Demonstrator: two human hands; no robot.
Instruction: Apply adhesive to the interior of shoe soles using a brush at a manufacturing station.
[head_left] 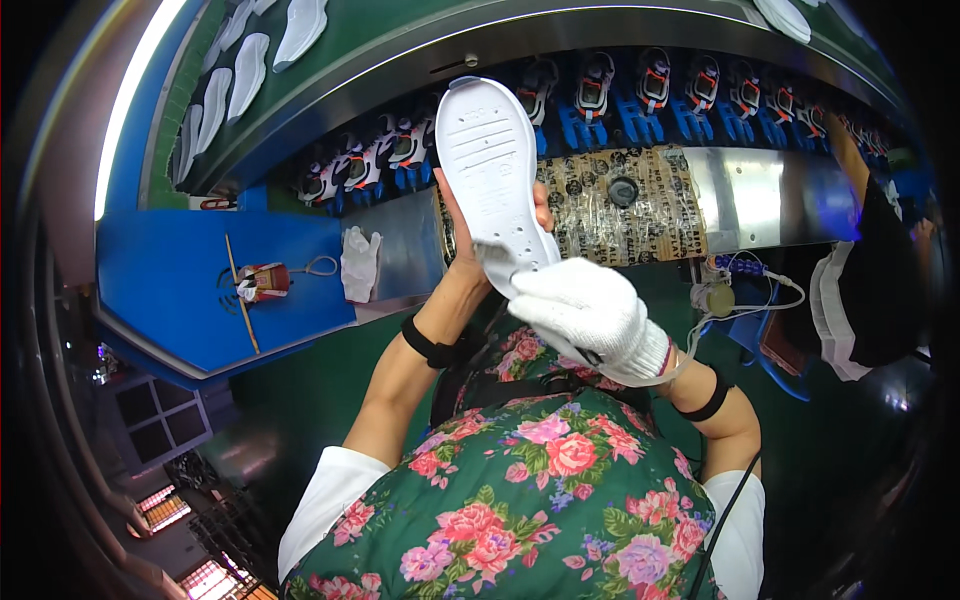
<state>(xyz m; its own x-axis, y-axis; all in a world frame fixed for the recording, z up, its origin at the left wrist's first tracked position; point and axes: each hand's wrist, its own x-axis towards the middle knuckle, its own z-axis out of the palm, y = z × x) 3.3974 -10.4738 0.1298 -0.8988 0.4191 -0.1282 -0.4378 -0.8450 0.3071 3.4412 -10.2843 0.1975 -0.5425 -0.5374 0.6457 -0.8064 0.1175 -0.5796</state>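
Observation:
A white shoe sole [487,150] stands out in front of me, its grooved and perforated face turned up to me. My bare left hand [464,238] wraps it from beneath, with fingers showing at both edges. My right hand [588,308], in a white knit glove, is closed at the sole's near end. By its fingertips a curved white-and-grey piece [494,262] covers part of the sole; what it is I cannot make out. The gloved fingers hide the sole's nearest edge.
Behind the sole, shoe uppers [654,85] sit on blue holders in a row. The metal bench [780,195] has a taped covering [660,215] with a dark round knob [622,191]. Left are a white glove [360,262], a blue table [160,290] and a red cup [265,282]. More soles [248,75] lie on the upper shelf.

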